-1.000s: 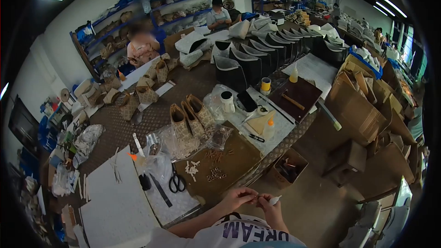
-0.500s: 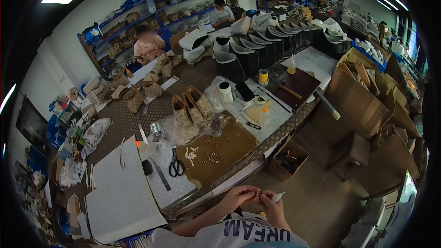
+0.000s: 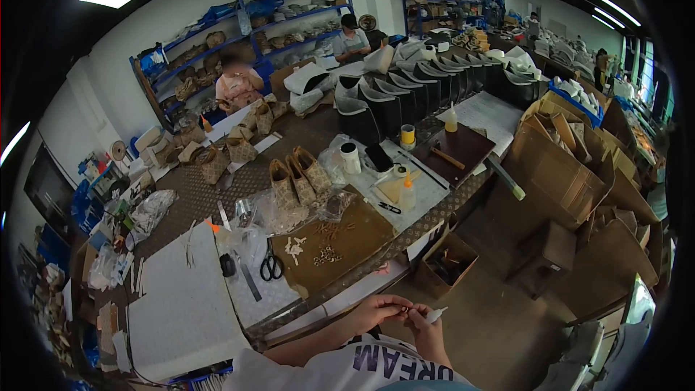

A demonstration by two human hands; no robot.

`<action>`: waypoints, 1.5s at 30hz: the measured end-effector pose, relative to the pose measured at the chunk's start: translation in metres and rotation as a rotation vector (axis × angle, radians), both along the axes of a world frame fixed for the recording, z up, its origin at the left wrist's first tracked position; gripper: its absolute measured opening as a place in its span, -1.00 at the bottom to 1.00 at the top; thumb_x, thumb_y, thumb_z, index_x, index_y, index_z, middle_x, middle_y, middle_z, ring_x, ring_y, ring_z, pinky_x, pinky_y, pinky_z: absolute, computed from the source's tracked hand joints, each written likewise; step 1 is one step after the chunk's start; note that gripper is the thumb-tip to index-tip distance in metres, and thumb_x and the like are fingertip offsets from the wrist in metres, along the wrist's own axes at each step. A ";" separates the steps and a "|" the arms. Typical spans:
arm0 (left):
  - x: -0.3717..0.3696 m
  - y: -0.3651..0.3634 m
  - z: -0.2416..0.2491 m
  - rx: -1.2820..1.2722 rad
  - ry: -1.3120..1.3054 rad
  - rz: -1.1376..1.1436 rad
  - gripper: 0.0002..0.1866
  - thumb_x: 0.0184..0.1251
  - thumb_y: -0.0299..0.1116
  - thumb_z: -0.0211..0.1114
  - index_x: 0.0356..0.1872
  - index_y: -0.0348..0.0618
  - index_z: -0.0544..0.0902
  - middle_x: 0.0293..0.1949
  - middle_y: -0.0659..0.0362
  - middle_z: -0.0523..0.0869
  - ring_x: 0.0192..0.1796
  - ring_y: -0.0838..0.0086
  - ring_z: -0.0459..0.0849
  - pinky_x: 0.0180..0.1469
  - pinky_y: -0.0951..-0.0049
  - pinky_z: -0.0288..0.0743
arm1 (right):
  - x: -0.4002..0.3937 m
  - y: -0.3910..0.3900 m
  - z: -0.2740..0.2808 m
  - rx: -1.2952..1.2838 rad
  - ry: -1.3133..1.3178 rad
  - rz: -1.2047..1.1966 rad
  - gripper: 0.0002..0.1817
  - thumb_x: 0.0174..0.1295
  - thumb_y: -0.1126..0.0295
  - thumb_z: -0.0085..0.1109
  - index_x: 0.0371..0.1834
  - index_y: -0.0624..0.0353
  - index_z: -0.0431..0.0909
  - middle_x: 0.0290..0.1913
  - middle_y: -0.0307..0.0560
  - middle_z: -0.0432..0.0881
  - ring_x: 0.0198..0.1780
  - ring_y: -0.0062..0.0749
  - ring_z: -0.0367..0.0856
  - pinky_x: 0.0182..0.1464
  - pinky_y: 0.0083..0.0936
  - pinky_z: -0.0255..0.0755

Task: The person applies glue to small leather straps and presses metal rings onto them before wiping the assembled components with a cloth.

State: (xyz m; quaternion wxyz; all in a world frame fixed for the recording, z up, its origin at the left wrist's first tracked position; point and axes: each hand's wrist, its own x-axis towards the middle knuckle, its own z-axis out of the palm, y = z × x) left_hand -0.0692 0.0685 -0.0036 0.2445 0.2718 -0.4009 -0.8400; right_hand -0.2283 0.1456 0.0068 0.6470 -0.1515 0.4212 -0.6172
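My left hand [image 3: 378,311] and my right hand [image 3: 427,326] meet close to my chest, below the workbench edge [image 3: 347,282]. The left fingers pinch a small brownish part [image 3: 402,310]. The right hand grips a small white tube [image 3: 433,314] with its tip pointing right. On the bench in front lie a brown mat [image 3: 340,242] with small white and metal pieces [image 3: 293,247], black scissors [image 3: 271,266] and three patterned small bags [image 3: 298,177].
Two people sit at the far side of the long bench near blue shelves [image 3: 239,25]. Black bags [image 3: 405,94] stand in a row. Cardboard boxes [image 3: 561,166] crowd the right; an open box [image 3: 445,264] sits on the floor. A white board [image 3: 184,304] lies at the left.
The view has drifted back from the bench, so it sits higher in the frame. My hands stay together at my chest with the same small part and tube.
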 end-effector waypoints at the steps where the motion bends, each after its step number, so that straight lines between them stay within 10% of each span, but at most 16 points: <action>1: -0.001 0.001 0.002 -0.005 -0.005 -0.006 -0.74 0.40 -0.50 0.05 0.05 -0.32 0.52 -0.07 0.13 0.60 -0.07 0.52 0.60 0.08 0.55 0.49 | 0.000 0.001 0.001 0.001 -0.008 -0.011 -0.86 0.21 0.53 0.14 -0.19 0.30 0.47 -0.29 -0.13 0.58 -0.31 -0.50 0.59 -0.21 -0.61 0.49; 19: 0.005 0.038 0.023 -0.275 -0.373 0.173 -0.79 0.26 -0.50 0.25 -0.11 -0.33 0.60 -0.25 0.16 0.68 -0.17 0.55 0.65 -0.03 0.59 0.52 | 0.001 0.017 -0.017 -0.153 0.488 0.133 -0.89 0.13 0.57 0.23 -0.29 0.35 0.54 -0.35 -0.12 0.62 -0.30 -0.52 0.59 -0.21 -0.63 0.48; 45: 0.038 -0.015 0.016 -0.060 -0.211 0.119 -0.76 0.25 -0.53 0.24 -0.07 -0.35 0.58 -0.18 0.11 0.67 -0.12 0.50 0.65 0.00 0.59 0.51 | 0.036 -0.028 -0.011 -0.119 0.402 0.050 -0.89 0.13 0.53 0.25 -0.31 0.31 0.54 -0.37 -0.17 0.61 -0.37 -0.57 0.57 -0.31 -0.66 0.49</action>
